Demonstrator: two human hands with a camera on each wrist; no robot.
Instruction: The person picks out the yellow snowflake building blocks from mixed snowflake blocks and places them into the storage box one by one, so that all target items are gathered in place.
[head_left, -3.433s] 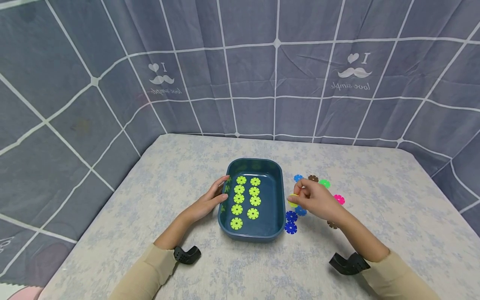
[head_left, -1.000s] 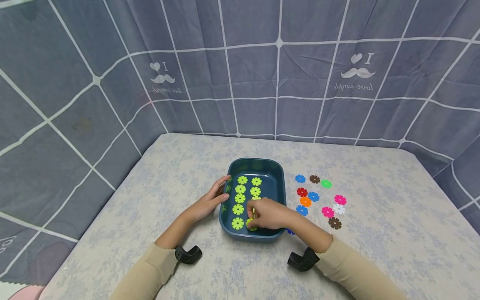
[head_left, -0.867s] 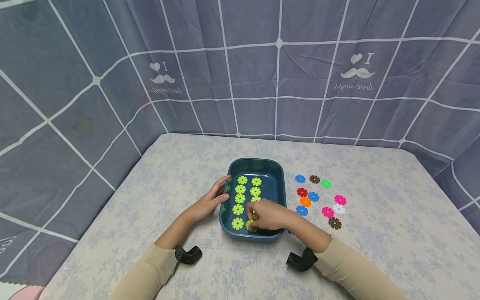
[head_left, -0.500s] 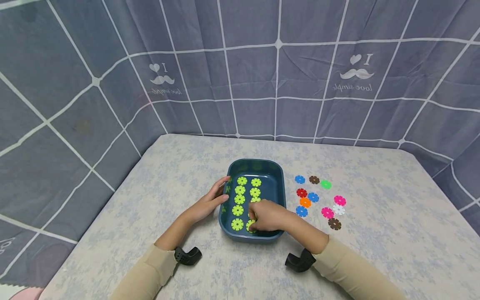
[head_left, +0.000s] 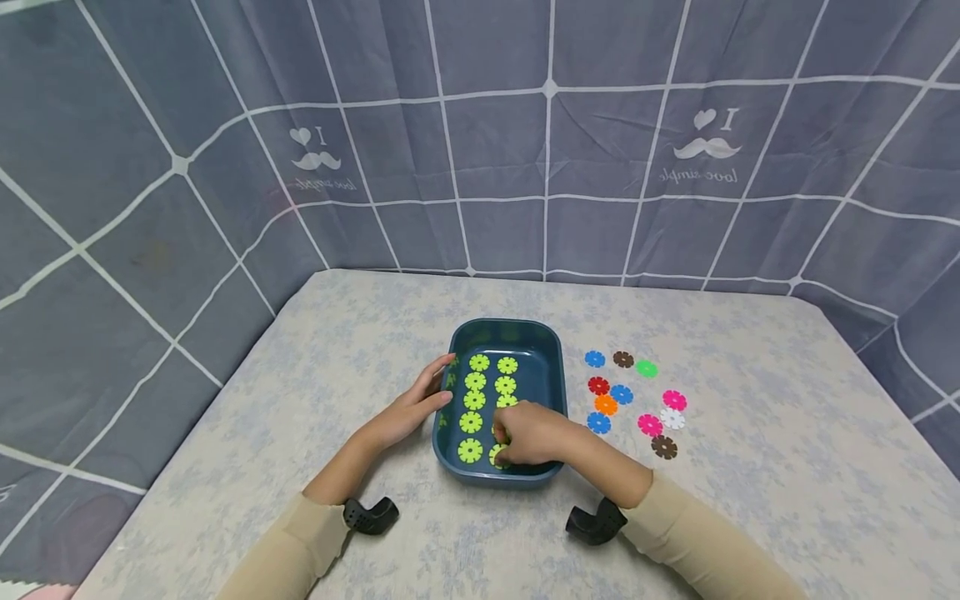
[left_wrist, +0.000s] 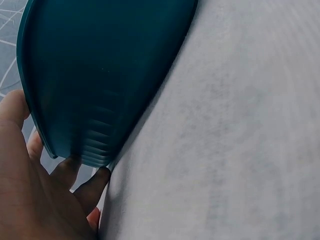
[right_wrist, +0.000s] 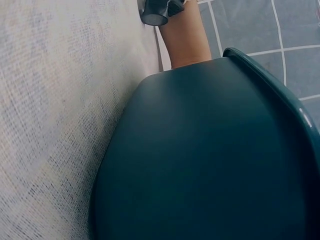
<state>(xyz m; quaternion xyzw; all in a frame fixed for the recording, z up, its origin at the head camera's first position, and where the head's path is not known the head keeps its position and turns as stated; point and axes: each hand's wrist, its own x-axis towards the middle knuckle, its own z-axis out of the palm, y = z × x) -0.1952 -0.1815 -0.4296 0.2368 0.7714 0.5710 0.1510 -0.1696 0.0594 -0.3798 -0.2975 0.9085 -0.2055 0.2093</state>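
Note:
A dark teal plastic tray [head_left: 563,367] stands on the table, with yellow-green snowflake discs [head_left: 471,422] in two columns on its floor. My left hand [head_left: 408,410] rests against the tray's left side. In the left wrist view its thumb lies at the rim while the other fingers [left_wrist: 91,187] spread along the outer wall. Inside the tray, my right hand [head_left: 536,433] has curled fingers and pinches a yellow-green snowflake disc [head_left: 493,455] at the near end of the right column. That hand covers part of the column. The tray's wall [right_wrist: 200,150] hides it in the right wrist view.
Right of the tray lie loose snowflake discs: blue [head_left: 598,422], orange [head_left: 606,405], red [head_left: 598,385], green [head_left: 647,368], pink [head_left: 674,400], white [head_left: 672,418] and brown [head_left: 664,447]. A grey checked curtain [head_left: 495,150] hangs behind the table [head_left: 360,325].
My right hand has moved left from the table beside the tray into it, with the yellow-green snowflake disc, and has barely moved over the last second. My left hand has stayed at the tray's side.

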